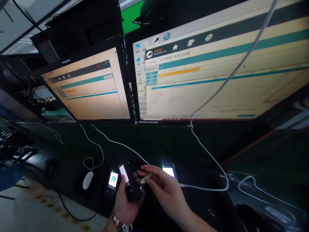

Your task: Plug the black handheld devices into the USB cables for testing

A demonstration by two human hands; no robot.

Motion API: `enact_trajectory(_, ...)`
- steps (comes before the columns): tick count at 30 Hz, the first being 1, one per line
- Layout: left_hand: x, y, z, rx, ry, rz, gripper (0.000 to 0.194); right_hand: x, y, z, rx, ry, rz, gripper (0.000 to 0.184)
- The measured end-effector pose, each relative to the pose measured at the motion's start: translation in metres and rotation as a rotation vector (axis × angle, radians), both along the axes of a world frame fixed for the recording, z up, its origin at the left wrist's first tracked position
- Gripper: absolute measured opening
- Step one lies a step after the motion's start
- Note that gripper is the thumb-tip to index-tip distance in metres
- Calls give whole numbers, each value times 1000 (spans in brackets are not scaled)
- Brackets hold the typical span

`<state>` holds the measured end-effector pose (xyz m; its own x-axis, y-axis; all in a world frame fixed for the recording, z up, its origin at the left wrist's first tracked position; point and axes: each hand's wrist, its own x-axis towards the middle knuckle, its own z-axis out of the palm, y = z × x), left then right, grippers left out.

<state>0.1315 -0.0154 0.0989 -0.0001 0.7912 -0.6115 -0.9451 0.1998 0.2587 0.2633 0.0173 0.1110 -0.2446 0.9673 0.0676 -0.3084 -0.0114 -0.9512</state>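
My left hand [126, 206] is closed round a black handheld device [132, 190] with a lit whitish screen, the thumb lying along its front. My right hand [166, 190] pinches the white plug end of a cable [146, 178] at the device's right side. I cannot tell whether the plug is seated in it. Just left of the held device lies a similar handheld device [113, 179] showing a blue logo. A third handheld device [168, 170] with a bright screen is partly hidden behind my right hand. Near it, a white cable [202, 188] runs off to the right.
Two monitors, a smaller left one [91, 93] and a larger right one [217, 80], stand behind the dark bench. A white mouse [88, 180] with its cord lies at left. One cable hangs across the right monitor. More white cable [251, 180] lies at right.
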Motion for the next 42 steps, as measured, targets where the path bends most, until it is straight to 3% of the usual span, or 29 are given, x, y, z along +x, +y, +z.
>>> enact_trajectory(7, 11, -5, -8, -28, 19, -20, 38, -10, -6, -8, 137, -109, -83, 15)
enact_trajectory(11, 13, -6, -15, -42, 62, -21, 37, -8, -7, -10, 159, -248, -52, 21)
enact_trajectory(15, 12, -8, -20, -6, 230, 46, 26, -5, -7, -9, 231, -345, -59, 26)
enact_trajectory(19, 9, -8, -24, 75, 404, 68, 47, -6, -4, -9, 233, -360, -31, 28)
enact_trajectory(22, 8, -6, -27, 95, 449, 27, 46, -8, 0, -12, 209, -380, -24, 29)
enact_trajectory(28, 9, -3, -28, 74, 389, 28, 40, -12, 7, -17, 52, -350, 9, 33)
enact_trajectory(32, 13, -2, -23, 46, 290, 32, 29, -9, 7, -16, 120, -311, 6, 35)
enact_trajectory(34, 14, -2, -21, 23, 249, 36, 25, -8, 6, -16, 151, -272, -28, 38)
enact_trajectory(36, 15, -2, -21, 11, 217, 62, 25, -7, 5, -16, 144, -276, -158, 42)
enact_trajectory(38, 14, -3, -22, 7, 200, 92, 26, -7, 5, -16, 76, -331, -318, 48)
enact_trajectory(39, 13, -3, -24, 14, 198, 101, 26, -7, 5, -15, 21, -340, -326, 48)
enact_trajectory(40, 12, -4, -25, 35, 204, 106, 26, -7, 6, -15, -41, -315, -263, 45)
enact_trajectory(42, 10, -4, -27, 99, 236, 111, 23, -7, 8, -11, -137, -181, -2, 32)
